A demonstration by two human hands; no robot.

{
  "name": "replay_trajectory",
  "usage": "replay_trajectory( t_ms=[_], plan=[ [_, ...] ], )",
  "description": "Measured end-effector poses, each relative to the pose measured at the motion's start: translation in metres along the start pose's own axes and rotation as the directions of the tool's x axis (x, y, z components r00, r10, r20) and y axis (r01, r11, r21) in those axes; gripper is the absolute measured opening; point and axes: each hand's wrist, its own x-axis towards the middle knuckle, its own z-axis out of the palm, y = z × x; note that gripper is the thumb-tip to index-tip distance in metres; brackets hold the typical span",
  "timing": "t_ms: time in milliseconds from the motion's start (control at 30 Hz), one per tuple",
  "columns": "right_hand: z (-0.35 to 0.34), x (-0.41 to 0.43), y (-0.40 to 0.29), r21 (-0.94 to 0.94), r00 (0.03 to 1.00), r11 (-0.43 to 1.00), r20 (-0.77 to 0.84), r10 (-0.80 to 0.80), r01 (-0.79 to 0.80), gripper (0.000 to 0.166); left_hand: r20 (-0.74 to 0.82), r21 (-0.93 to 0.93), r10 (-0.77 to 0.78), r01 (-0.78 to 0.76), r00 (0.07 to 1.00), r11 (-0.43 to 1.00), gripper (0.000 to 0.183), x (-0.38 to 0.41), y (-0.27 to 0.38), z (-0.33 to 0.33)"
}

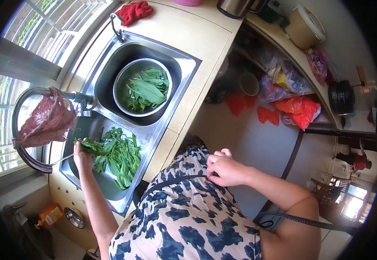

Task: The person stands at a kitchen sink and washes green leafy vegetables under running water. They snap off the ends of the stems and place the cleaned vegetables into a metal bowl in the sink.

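Observation:
My left hand (83, 155) is at the lower basin of the steel double sink (162, 135), closed on a bunch of leafy greens (92, 147) under the running faucet (32, 162). A thin stream of water falls beside the fingers. More loose greens (120, 159) lie in that basin. The other basin holds a round metal bowl (116, 97) with long green leaves (149, 89) in it. My right hand (222, 167) is in front of my patterned clothing, fingers curled at a dark cord or strap; whether it grips that is unclear.
A dark red cloth (47, 120) hangs on the faucet's arched spout. A second tap (118, 34) and a bright red cloth (134, 13) are at the far end. An orange bottle (50, 215) and a small metal bowl (74, 217) stand beyond the lower basin. A person (359, 161) is in the background.

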Motion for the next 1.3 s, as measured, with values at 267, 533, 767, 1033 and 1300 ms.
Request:
replay_trajectory(
  t_ms=[267, 533, 767, 1033, 1300],
  plan=[
    [0.012, 0.001, 0.005, 0.195, 0.993, 0.980, -0.100, 0.069, -0.048, 0.011, -0.014, -0.034, -0.003, 0.003, 1.000, 0.999, 0.023, -0.002, -0.005, 0.000],
    [0.021, 0.020, 0.003, 0.495, 0.981, 0.859, -0.063, 0.185, -0.130, 0.013, 0.017, 0.000, -0.001, 0.001, 1.000, 1.000, 0.027, -0.018, 0.000, 0.019],
    [0.007, 0.052, -0.024, 0.402, 0.990, 0.915, -0.129, 0.056, 0.001, 0.010, 0.001, -0.018, -0.003, 0.003, 1.000, 1.000, 0.024, -0.031, -0.004, 0.020],
    [0.015, 0.103, -0.068, 0.195, 0.960, 0.943, 0.028, -0.278, 0.268, 0.013, 0.005, -0.026, -0.004, 0.004, 1.000, 1.000, 0.020, -0.036, 0.001, 0.016],
    [0.060, 0.157, -0.138, 0.124, 0.791, 0.876, 0.383, -0.476, 0.467, 0.014, 0.059, -0.011, -0.053, 0.054, 0.997, 0.998, 0.021, -0.033, -0.011, 0.010]
  ],
)
